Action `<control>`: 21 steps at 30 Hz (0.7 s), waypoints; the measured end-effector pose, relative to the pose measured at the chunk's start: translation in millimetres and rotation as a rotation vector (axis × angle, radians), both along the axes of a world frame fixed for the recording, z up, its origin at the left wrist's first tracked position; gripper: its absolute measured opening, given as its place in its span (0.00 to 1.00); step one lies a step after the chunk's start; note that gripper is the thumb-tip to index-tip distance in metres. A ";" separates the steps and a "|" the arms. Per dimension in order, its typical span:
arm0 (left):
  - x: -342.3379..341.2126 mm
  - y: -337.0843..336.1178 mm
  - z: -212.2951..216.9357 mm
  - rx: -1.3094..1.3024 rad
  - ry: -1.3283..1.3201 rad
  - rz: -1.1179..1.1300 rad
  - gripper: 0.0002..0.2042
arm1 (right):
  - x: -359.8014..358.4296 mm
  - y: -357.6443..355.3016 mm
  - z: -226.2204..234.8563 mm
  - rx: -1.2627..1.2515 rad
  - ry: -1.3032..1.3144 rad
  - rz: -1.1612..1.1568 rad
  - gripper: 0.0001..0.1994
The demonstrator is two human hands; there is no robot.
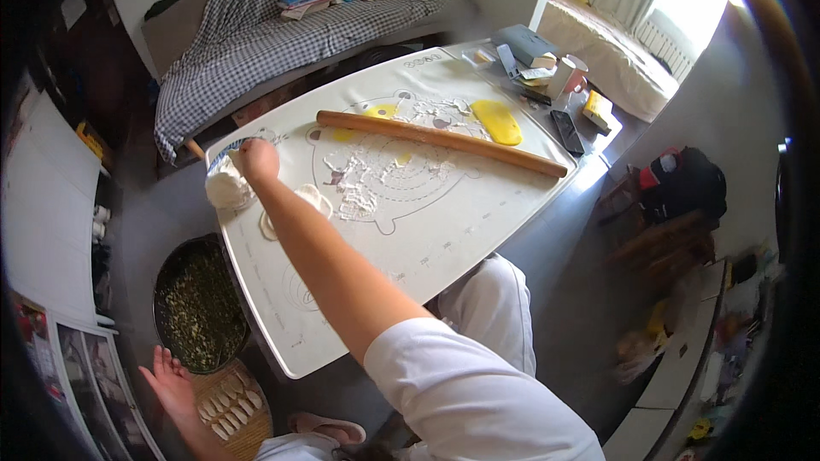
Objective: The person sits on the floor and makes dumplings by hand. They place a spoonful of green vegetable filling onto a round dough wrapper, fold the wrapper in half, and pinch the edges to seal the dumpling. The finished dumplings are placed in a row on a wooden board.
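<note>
"Looking at the table [290, 324], where's the right hand [260, 162]?"

"At its left corner, fingers curled at the blue-patterned bowl [221, 155]; I can't tell what they grip."

"And the white mass [229, 189] there?"

"Probably soft, easily dented; best cupped underneath. Below the table's left edge, the left hand [172, 382] is loosely spread, apparently holding nothing."

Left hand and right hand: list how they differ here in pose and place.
The left hand is open with its fingers apart; the right hand is curled, its fingertips hidden. The left hand is off the table, near the dumplings; the right hand is over the table's corner, at the blue-patterned bowl. Both hands are bare.
</note>
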State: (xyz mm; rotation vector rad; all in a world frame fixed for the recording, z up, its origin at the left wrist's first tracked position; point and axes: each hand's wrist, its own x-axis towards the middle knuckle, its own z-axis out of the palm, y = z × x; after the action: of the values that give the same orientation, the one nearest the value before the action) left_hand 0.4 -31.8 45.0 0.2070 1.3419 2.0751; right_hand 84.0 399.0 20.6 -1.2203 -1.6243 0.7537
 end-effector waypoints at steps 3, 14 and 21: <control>16.4 -3.8 8.2 -0.061 0.031 0.056 0.27 | 10.4 -14.9 10.8 -0.168 0.144 0.006 0.06; 75.5 0.4 66.8 -0.037 0.035 0.148 0.28 | 49.3 -21.1 31.6 -0.410 0.527 0.164 0.08; 50.6 -23.7 49.5 0.097 0.052 0.013 0.33 | 22.8 -20.6 39.1 0.046 -0.183 0.264 0.13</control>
State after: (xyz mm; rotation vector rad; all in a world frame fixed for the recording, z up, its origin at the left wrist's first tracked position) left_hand 51.0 -55.5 94.6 0.2971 1.2767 2.1612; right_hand 106.8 378.4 59.7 -1.0797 -1.9698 0.7788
